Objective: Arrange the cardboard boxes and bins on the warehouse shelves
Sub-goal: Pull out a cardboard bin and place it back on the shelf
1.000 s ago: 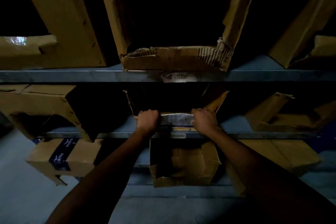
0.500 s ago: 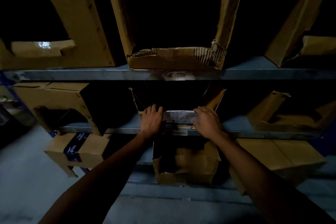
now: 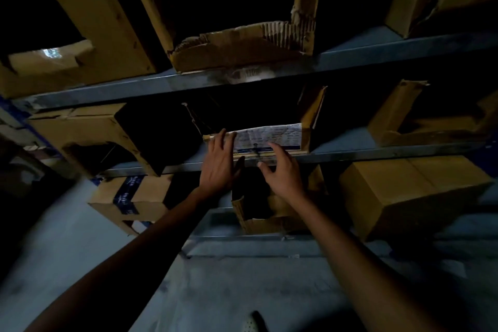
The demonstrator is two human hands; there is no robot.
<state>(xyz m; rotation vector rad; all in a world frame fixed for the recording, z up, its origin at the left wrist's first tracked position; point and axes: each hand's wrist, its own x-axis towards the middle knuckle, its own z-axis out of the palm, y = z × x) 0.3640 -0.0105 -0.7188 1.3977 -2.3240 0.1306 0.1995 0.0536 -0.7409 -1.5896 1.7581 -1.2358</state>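
An open cardboard box (image 3: 314, 116) with a white paper label (image 3: 269, 137) on its front sits on the middle metal shelf (image 3: 377, 152). My left hand (image 3: 219, 163) lies flat with fingers spread against the box's front left corner. Just below the label hovers my right hand (image 3: 283, 172), fingers apart, a little off the box. Neither hand grips anything. The scene is dim.
A torn open box (image 3: 242, 48) stands on the upper shelf, with more boxes either side. On the middle shelf are a ripped box (image 3: 86, 129) at left and an open one (image 3: 420, 121) at right. Below are a taped box (image 3: 132, 197), a torn box (image 3: 269, 213) and a closed box (image 3: 409, 194).
Both hands gripped the labelled box's front edge, then flattened and let go. The right hand has drawn back below the label. The view has tilted and swung leftward.
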